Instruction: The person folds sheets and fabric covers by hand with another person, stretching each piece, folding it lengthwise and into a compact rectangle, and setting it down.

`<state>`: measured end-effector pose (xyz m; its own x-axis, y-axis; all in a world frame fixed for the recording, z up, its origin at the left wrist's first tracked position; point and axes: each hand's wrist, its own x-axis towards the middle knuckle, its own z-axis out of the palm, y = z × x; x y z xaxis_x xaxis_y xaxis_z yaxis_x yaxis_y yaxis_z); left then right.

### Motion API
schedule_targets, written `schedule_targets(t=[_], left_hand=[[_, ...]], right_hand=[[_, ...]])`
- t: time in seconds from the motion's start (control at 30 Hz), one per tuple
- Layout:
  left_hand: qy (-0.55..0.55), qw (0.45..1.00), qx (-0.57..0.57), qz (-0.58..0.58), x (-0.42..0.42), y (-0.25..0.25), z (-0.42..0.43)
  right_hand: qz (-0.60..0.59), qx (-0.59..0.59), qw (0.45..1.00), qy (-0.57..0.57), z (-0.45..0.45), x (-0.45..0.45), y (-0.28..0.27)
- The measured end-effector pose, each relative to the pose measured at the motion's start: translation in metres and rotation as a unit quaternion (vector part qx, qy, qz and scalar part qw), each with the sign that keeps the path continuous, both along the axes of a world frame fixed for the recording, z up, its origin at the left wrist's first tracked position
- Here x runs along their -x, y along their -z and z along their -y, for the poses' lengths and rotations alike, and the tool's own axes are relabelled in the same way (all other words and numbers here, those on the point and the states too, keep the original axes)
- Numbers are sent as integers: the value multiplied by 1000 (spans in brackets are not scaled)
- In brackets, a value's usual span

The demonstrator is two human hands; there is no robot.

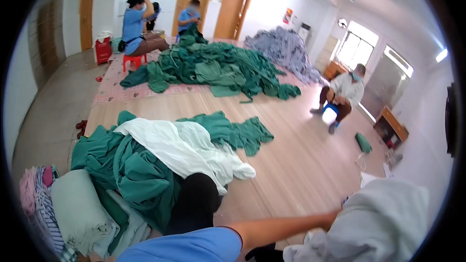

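Observation:
My left arm, in a blue sleeve, reaches across the bottom of the head view to the right. My left hand (pixel 333 218) is at a bundled white cloth (pixel 378 213); its fingers are hidden behind the folds, so their grip cannot be told. My right hand is out of sight. In front of my dark-clothed knee (pixel 196 199) lies a heap of green cloth (pixel 131 170) with a white cloth (pixel 170 140) draped over it. Another green cloth (pixel 238 133) spreads out just beyond.
Folded pale cloth (pixel 80 208) is stacked at lower left beside striped fabric (pixel 46 213). A large green pile (pixel 208 65) and a greyish pile (pixel 284 48) lie farther back. Seated people (pixel 133 31) (pixel 342 90) are around them. A small cabinet (pixel 391 128) stands at right.

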<state>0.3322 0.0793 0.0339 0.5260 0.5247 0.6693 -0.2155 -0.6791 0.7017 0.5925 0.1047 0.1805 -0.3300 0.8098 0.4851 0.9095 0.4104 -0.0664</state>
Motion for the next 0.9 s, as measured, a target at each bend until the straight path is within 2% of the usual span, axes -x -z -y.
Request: schedule_targets(t=[0.07, 0.1, 0.13, 0.17, 0.2, 0.23, 0.27, 0.3, 0.33, 0.37, 0.4, 0.43, 0.47, 0.5, 0.53, 0.57, 0.6, 0.63, 0.67, 0.7, 0.73, 0.8, 0.83, 0.87, 0.9], left_hand=[[107, 993, -41, -20, -2, -6, 9], [103, 992, -64, -37, 8, -6, 10], [46, 995, -79, -47, 37, -4, -8], [-250, 960, -99, 84, 3, 38, -31], [-386, 911, 24, -142, 102, -9, -46], [-518, 834, 98, -161, 137, -13, -84], [-646, 749, -34, -141, 139, -1, -95], [-724, 689, 5, 34, 201, -76, -65], [-733, 664, -97, 110, 217, -125, -26], [-695, 686, -172, 126, 230, -130, -43], [-672, 677, -238, 184, 269, -182, -28], [-702, 666, -190, 164, 270, -216, -2], [-704, 659, -193, 181, 269, -222, -5], [-773, 596, -215, 28, 271, -257, 37], [-774, 570, -275, -31, 275, -265, 46], [-754, 545, -358, -82, 293, -266, 37], [-779, 476, -398, -91, 301, -266, 25], [-740, 451, -440, -235, 343, -277, 32], [-771, 347, -345, -407, 339, -282, 65], [-762, 303, -386, -423, 361, -281, 98], [-743, 275, -433, -431, 372, -273, 112], [-808, 295, -232, -455, 341, -265, 154], [-798, 328, -318, -394, 362, -254, 153], [-814, 340, -284, -377, 350, -246, 124], [-826, 347, -262, -358, 345, -260, 128]], right_hand=[[-4, -4, 1000, 10, 3, -3, -6], [-12, -5, 1000, 1, 7, -2, -6], [-16, -4, 1000, -5, 12, -8, -3], [-22, -7, 1000, -3, 11, -4, -3], [-31, 3, 999, -26, 10, 3, 6], [-34, 19, 998, -48, 21, 4, 14], [-29, 51, 996, -62, 30, 17, 23], [-31, 89, 991, -100, 39, 30, 33], [-29, 142, 980, -138, 59, 43, 49], [-31, 210, 959, -187, 79, 59, 63], [-38, 285, 923, -255, 97, 80, 82], [-54, 359, 873, -325, 118, 103, 96], [-84, 429, 813, -385, 144, 133, 98], [-180, 529, 736, -381, 179, 173, 73], [-62, 433, 795, -419, 167, 177, 105], [-42, 390, 816, -424, 154, 178, 120], [62, 302, 837, -452, 101, 184, 134], [149, 290, 861, -391, 68, 164, 135], [223, 221, 900, -302, 22, 139, 120], [271, 56, 943, -184, -34, 113, 97], [262, -88, 960, -48, -76, 83, 37], [110, -269, 954, 72, -128, 23, -75], [92, -435, 893, 61, -96, 23, -127], [234, -539, 800, 118, -134, -28, -168], [-55, -270, 954, -121, -191, -53, -201]])
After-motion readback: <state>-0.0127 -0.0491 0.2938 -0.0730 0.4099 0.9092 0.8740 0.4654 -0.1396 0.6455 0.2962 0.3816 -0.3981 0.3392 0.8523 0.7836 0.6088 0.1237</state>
